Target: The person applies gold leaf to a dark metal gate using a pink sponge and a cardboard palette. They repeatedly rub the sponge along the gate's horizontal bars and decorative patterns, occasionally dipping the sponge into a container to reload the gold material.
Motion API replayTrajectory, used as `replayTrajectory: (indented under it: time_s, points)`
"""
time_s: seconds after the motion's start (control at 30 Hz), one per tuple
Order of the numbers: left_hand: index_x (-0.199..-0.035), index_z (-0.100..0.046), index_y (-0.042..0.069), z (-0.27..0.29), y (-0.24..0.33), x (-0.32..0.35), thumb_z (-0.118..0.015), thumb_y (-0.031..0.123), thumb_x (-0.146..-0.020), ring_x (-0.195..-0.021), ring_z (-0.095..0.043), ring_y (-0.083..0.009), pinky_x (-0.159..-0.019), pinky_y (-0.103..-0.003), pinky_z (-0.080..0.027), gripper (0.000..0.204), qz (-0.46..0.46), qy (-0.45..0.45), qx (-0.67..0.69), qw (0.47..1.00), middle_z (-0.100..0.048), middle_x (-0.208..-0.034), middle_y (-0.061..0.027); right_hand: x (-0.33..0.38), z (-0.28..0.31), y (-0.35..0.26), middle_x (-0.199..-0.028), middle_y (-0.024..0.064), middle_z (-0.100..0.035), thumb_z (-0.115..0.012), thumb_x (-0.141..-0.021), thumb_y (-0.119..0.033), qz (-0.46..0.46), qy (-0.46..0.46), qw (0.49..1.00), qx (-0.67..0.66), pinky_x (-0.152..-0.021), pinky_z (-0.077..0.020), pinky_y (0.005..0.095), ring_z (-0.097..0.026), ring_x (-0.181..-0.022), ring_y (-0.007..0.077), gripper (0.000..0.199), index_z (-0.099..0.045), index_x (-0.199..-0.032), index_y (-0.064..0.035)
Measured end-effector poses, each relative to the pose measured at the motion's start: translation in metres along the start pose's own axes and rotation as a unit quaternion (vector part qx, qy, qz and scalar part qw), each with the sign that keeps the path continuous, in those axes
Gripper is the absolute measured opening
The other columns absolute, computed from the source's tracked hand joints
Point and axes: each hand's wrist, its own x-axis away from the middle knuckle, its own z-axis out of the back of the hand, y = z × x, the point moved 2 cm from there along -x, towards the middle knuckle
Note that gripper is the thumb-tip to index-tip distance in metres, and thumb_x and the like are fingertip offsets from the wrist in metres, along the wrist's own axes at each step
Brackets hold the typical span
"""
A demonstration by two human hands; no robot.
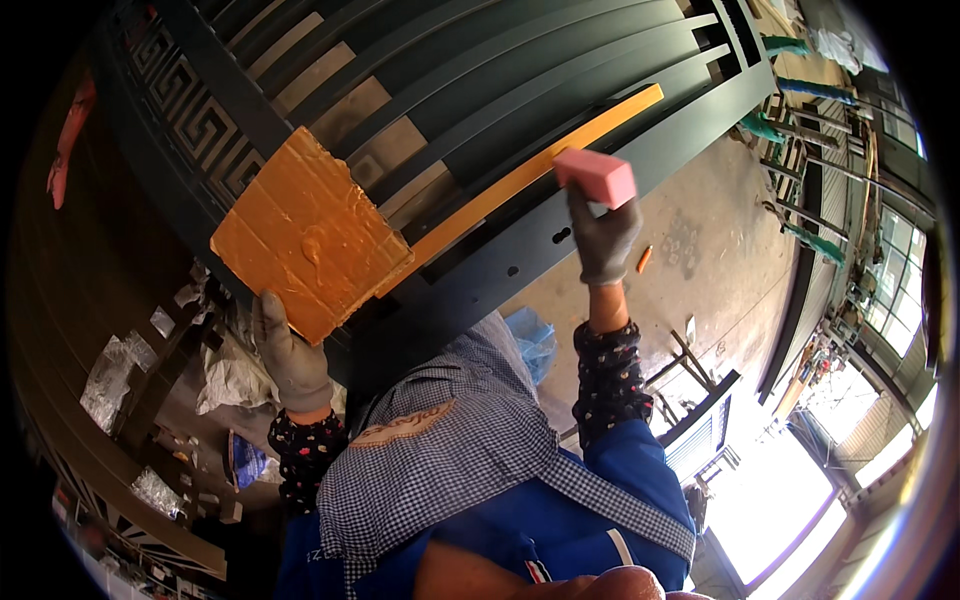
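My left hand [287,352], in a grey glove, grips the near edge of a square cardboard piece [305,235] smeared with orange-gold paint. The thumb lies along the edge and the other fingers are mostly hidden. In my gloved right hand [608,238] is a pink sponge block [597,177], held up over the near rail of a dark metal frame [520,265]. An orange-gold strip [540,180] runs lengthwise along the frame beside that rail. One end of the strip meets the cardboard's right corner; the sponge appears just off its edge.
Dark slats [450,100] and a square-spiral patterned panel [195,95] belong to the frame. An orange stick-like piece [644,259] and blue plastic [530,343] lie on the concrete floor [730,230]. Crumpled wrapping [118,375] is at left; racks with green wrappings [815,240] stand at right.
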Motion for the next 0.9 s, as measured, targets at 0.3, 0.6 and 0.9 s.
replayTrajectory:
  time_s: [0.3,0.6,0.9]
  points:
    - [-0.142,-0.049,-0.004,0.009,0.0,-0.004,-0.043,0.043,-0.111,-0.121,-0.059,-0.0195,-0.099,-0.033,-0.052,0.056,-0.019,-0.025,-0.07,0.997,-0.057,-0.136,-0.0111,0.003,-0.009,-0.008,-0.099,0.0119,-0.073,-0.08,-0.083,-0.011,-0.019,-0.015,1.0,-0.003,-0.083,-0.0556,0.0334,-0.073,-0.092,0.0257,0.032,-0.068,-0.112,-0.0039]
    - [-0.144,-0.047,-0.008,0.014,-0.003,-0.006,-0.035,0.035,-0.114,-0.122,-0.059,-0.0204,-0.102,-0.033,-0.051,0.053,-0.043,-0.029,-0.087,0.995,-0.056,-0.138,-0.0144,-0.014,0.0,0.02,-0.1,0.0089,-0.073,-0.08,-0.084,-0.011,-0.071,0.05,0.996,-0.008,-0.082,-0.0551,0.031,-0.072,-0.089,0.0189,0.03,-0.069,-0.111,-0.0026]
    - [-0.141,-0.051,-0.006,0.02,-0.004,-0.002,-0.038,0.027,-0.114,-0.118,-0.06,-0.024,-0.101,-0.034,-0.05,0.045,-0.05,-0.011,-0.128,0.99,-0.059,-0.133,-0.0151,0.018,-0.021,-0.022,-0.099,0.0121,-0.074,-0.08,-0.084,-0.011,-0.024,-0.008,1.0,-0.011,-0.083,-0.0555,0.0326,-0.074,-0.092,0.0245,0.031,-0.069,-0.111,-0.0028]
